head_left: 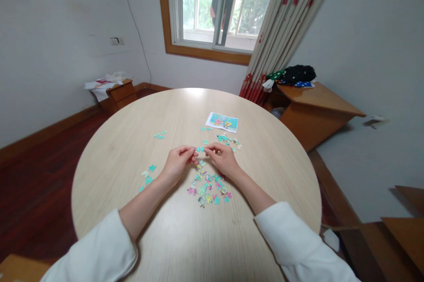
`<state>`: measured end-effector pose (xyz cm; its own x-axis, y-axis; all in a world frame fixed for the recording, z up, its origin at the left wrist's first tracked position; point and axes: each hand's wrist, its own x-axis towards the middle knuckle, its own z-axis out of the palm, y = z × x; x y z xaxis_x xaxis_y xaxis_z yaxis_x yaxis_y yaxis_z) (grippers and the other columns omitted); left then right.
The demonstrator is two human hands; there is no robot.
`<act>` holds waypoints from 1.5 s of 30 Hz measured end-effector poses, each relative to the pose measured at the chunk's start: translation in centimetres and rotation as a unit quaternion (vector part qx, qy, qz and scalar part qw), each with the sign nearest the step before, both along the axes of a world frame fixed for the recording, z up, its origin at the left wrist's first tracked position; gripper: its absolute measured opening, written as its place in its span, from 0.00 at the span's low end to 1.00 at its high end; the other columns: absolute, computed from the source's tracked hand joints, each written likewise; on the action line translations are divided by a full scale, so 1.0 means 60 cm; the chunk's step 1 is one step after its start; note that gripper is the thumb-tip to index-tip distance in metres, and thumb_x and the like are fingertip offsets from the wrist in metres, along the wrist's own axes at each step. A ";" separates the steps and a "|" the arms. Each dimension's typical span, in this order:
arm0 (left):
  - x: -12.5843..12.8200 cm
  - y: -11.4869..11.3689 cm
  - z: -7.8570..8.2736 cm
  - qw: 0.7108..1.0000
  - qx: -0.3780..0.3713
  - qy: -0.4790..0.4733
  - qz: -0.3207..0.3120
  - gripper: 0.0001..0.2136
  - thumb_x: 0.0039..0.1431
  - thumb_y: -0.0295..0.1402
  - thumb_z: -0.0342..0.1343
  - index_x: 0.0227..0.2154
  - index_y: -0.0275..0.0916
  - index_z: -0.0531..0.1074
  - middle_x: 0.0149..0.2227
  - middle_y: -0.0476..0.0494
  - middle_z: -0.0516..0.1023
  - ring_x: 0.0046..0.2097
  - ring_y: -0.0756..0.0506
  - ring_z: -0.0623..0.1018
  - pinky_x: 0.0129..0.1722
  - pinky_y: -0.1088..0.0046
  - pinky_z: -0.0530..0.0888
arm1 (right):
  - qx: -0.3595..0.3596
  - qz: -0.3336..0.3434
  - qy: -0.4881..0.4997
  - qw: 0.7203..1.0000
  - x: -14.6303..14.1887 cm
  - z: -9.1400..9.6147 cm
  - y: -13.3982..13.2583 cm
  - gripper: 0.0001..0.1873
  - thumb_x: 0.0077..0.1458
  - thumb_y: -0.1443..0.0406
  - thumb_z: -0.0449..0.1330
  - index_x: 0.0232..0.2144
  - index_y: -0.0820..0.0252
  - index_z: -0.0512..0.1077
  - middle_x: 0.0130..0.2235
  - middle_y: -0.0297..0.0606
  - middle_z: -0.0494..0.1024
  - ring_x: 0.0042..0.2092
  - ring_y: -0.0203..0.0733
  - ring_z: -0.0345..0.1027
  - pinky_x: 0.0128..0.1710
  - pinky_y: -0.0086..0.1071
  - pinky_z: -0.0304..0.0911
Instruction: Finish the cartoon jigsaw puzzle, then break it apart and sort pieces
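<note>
Fingers of the left hand and right hand clamp teal puzzle pieces above the table; interlock unconfirmed. The piece pile toward the near edge appears unassembled; loose pieces lie toward the left edge.

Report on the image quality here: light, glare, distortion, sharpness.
Head view: the window is partly washed out by daylight; head view: glare whitens the far edge of the table; head view: wide-angle stretch skews the cabinet at right; head view: the held pieces show too small for fine detail.
</note>
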<state>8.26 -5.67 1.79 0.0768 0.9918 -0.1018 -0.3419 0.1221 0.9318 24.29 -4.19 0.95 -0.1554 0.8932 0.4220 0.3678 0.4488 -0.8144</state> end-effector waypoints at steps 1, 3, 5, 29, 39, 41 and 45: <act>0.000 0.000 0.000 1.000 0.001 0.001 0.003 0.10 0.41 0.33 0.63 0.25 0.31 0.73 0.23 0.48 0.74 0.23 0.54 0.71 0.27 0.73 0.72 | 0.000 0.000 -0.001 1.000 0.000 0.000 0.000 0.08 0.52 0.63 0.58 0.25 0.58 0.75 0.26 0.34 0.77 0.29 0.36 0.67 0.30 0.30 0.59; 0.001 -0.001 0.001 1.000 0.001 0.007 0.008 0.09 0.41 0.32 0.63 0.26 0.32 0.73 0.24 0.48 0.74 0.23 0.53 0.71 0.29 0.72 0.73 | 0.000 0.002 -0.002 1.000 0.000 0.001 0.000 0.08 0.52 0.64 0.58 0.25 0.58 0.75 0.26 0.34 0.77 0.29 0.36 0.67 0.30 0.30 0.59; 0.001 -0.001 0.003 1.000 -0.001 0.015 0.012 0.09 0.40 0.31 0.64 0.26 0.32 0.73 0.24 0.47 0.75 0.24 0.53 0.72 0.31 0.71 0.74 | 0.000 0.004 0.001 1.000 0.001 0.001 0.000 0.07 0.52 0.64 0.58 0.24 0.58 0.75 0.26 0.34 0.77 0.29 0.36 0.67 0.30 0.30 0.58; -0.004 0.006 -0.007 0.972 0.120 0.198 0.033 0.04 0.45 0.31 0.58 0.22 0.36 0.72 0.22 0.48 0.74 0.25 0.51 0.73 0.28 0.74 0.71 | -0.007 0.012 -0.001 1.000 0.002 -0.002 0.001 0.08 0.52 0.65 0.58 0.25 0.60 0.75 0.26 0.34 0.77 0.28 0.34 0.66 0.30 0.29 0.58; -0.038 0.031 -0.018 0.914 0.229 0.295 0.156 0.06 0.51 0.33 0.55 0.25 0.37 0.73 0.26 0.48 0.76 0.29 0.50 0.74 0.33 0.73 0.70 | -0.014 -0.020 0.021 0.999 0.007 -0.009 0.008 0.10 0.52 0.62 0.56 0.28 0.60 0.76 0.25 0.35 0.77 0.27 0.36 0.68 0.29 0.30 0.59; -0.049 0.037 -0.020 0.895 0.253 0.316 0.187 0.06 0.52 0.34 0.55 0.26 0.37 0.73 0.27 0.48 0.76 0.30 0.50 0.74 0.34 0.73 0.70 | -0.015 -0.019 0.021 0.999 0.007 -0.009 0.008 0.11 0.52 0.61 0.56 0.28 0.60 0.76 0.25 0.35 0.77 0.27 0.36 0.68 0.29 0.30 0.59; -0.062 0.042 -0.018 0.866 0.300 0.326 0.233 0.06 0.53 0.35 0.55 0.27 0.38 0.74 0.29 0.47 0.77 0.32 0.49 0.75 0.36 0.72 0.70 | -0.015 -0.019 0.024 0.999 0.008 -0.008 0.007 0.11 0.52 0.60 0.56 0.28 0.60 0.76 0.26 0.36 0.78 0.26 0.36 0.68 0.28 0.30 0.60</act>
